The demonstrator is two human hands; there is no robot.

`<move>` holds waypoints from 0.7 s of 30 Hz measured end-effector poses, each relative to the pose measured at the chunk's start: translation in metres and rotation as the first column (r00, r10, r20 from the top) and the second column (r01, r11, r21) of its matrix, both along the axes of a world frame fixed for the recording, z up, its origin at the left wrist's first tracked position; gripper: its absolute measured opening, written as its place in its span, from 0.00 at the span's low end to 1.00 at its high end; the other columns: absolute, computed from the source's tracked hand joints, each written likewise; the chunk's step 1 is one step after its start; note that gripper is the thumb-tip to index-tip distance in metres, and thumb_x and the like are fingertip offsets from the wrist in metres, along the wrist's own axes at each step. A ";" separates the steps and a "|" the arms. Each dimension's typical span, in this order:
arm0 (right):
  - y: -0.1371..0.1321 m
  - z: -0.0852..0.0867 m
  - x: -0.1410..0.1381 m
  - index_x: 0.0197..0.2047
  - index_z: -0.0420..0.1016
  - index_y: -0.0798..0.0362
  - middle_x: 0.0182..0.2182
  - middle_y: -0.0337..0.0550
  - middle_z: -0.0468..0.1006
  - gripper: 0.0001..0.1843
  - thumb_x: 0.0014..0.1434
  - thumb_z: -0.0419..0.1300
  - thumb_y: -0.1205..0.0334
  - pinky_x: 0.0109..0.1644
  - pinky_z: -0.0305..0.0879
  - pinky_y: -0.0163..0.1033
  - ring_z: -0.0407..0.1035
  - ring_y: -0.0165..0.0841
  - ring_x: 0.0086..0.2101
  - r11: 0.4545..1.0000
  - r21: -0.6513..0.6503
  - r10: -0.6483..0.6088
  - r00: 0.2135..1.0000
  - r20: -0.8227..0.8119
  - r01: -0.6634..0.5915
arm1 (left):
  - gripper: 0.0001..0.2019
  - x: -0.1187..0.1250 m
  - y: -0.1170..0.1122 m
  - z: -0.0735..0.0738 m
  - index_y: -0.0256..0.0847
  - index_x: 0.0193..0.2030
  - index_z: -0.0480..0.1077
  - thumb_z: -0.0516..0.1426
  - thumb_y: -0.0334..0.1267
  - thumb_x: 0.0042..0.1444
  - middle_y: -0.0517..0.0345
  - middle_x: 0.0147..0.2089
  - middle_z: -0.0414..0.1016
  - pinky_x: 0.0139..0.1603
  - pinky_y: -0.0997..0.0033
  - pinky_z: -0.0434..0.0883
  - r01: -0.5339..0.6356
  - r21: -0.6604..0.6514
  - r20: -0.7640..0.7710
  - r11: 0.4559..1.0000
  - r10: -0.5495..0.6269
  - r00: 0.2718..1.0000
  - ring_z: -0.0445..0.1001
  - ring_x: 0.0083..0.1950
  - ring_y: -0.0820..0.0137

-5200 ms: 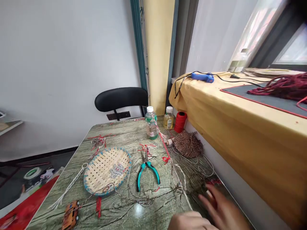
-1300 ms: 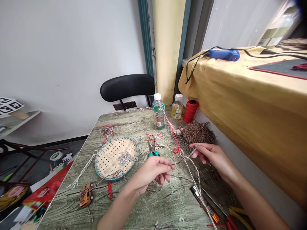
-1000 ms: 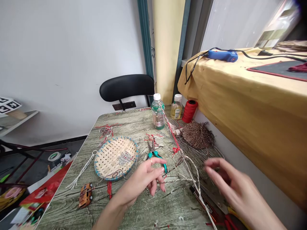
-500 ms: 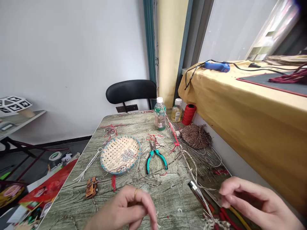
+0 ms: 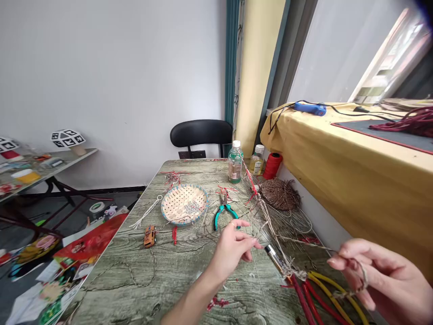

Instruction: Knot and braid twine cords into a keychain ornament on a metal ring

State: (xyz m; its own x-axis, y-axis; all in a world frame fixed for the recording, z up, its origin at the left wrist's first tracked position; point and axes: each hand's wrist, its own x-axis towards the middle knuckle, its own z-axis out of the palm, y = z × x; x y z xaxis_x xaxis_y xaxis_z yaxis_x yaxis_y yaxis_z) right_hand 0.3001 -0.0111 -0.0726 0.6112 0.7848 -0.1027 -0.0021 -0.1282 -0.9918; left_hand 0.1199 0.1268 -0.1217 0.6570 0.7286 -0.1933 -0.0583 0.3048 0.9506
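Note:
My right hand (image 5: 382,273) pinches a thin brown twine (image 5: 306,242) between thumb and fingers. The twine stretches leftward to a bundle of cords, and its tail loops below my fingers. My left hand (image 5: 237,246) hovers beside the bundle with its fingers apart; I see nothing held in it. The cord bundle (image 5: 267,217) runs from a green-labelled bottle (image 5: 235,163) down to a frayed knot (image 5: 291,269). Beneath the bundle lies a silver-ended tool (image 5: 274,258). Teal-handled pliers (image 5: 216,219) rest just behind my left hand, which partly hides one handle.
A woven basket (image 5: 172,205) of small beads and an orange toy car (image 5: 149,237) are on the left. A red thread spool (image 5: 272,165), a second bottle (image 5: 257,160) and a brown cord coil (image 5: 280,194) stand back right. Red and yellow handles (image 5: 324,293) lie near my right hand.
The view has turned left. My left hand has moved forward and right, towards the cord bundle. My right hand has drawn the twine out to the right, where it is now taut.

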 end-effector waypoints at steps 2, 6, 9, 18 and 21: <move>0.002 -0.001 0.003 0.22 0.76 0.47 0.19 0.44 0.73 0.12 0.36 0.69 0.49 0.14 0.51 0.35 0.53 0.25 0.12 0.994 0.102 -0.028 0.998 -0.048 0.032 | 0.15 -0.019 -0.006 0.002 0.37 0.42 0.57 0.57 0.35 0.48 0.56 0.28 0.76 0.18 0.80 0.58 -0.044 0.034 -0.010 0.998 0.044 0.999 0.60 0.15 0.81; -0.001 0.003 0.003 0.25 0.77 0.48 0.33 0.45 0.72 0.08 0.41 0.68 0.55 0.16 0.53 0.34 0.55 0.24 0.17 0.961 0.274 -0.012 0.999 -0.051 0.025 | 0.10 -0.051 -0.023 0.010 0.35 0.35 0.62 0.58 0.37 0.48 0.53 0.29 0.77 0.16 0.81 0.55 0.000 0.097 -0.030 0.995 0.002 1.000 0.58 0.14 0.83; -0.004 0.010 -0.001 0.29 0.77 0.49 0.32 0.46 0.74 0.08 0.45 0.65 0.55 0.19 0.56 0.34 0.60 0.27 0.20 0.956 0.290 0.049 0.998 -0.035 -0.036 | 0.10 -0.064 -0.034 0.018 0.34 0.35 0.66 0.54 0.40 0.53 0.50 0.30 0.77 0.16 0.81 0.53 0.164 0.100 -0.051 0.981 -0.159 0.986 0.57 0.13 0.84; 0.072 0.004 0.000 0.27 0.69 0.57 0.13 0.27 0.55 0.14 0.53 0.59 0.54 0.15 0.44 0.27 0.48 0.20 0.14 0.944 0.058 0.318 0.941 0.116 -0.326 | 0.13 -0.006 0.020 0.027 0.35 0.46 0.65 0.51 0.40 0.57 0.53 0.40 0.70 0.34 0.70 0.68 -0.026 0.376 -0.274 0.926 0.138 0.952 0.69 0.31 0.74; 0.099 -0.010 -0.001 0.32 0.68 0.58 0.20 0.31 0.65 0.12 0.59 0.54 0.57 0.18 0.56 0.28 0.57 0.20 0.16 0.911 -0.044 0.412 0.904 0.116 -0.410 | 0.14 0.018 0.041 0.022 0.36 0.48 0.64 0.51 0.41 0.58 0.52 0.45 0.69 0.38 0.63 0.70 0.028 0.290 -0.288 0.957 0.059 0.956 0.71 0.39 0.69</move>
State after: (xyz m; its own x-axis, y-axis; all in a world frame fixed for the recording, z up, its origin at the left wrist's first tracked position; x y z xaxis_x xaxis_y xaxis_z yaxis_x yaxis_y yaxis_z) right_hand 0.2989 0.0879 -0.0825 0.2435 0.9677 -0.0653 0.1733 -0.1097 -0.9787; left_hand 0.1380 0.1675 -0.1000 0.5920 0.7909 -0.1547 0.2313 0.0172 0.9727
